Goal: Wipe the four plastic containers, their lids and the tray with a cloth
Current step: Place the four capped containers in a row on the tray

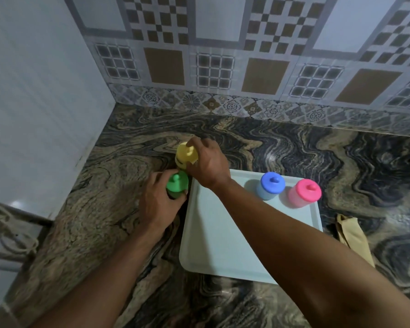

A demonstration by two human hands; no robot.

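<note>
On the swirled granite counter (282,143), left of the pale blue rectangular plastic tray (223,233), the left hand (158,204) grips the green-lidded container (176,185); the right hand (207,162) grips the yellow-lidded container (186,153). Blue-lidded (271,188) and pink-lidded (304,192) containers stand on the tray's far edge; a folded tan cloth (354,235) lies just right of it.

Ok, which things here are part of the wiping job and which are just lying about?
Job: yellow container, green container, blue container, pink container, tray, cloth.
Lying about: rope at the left edge.
</note>
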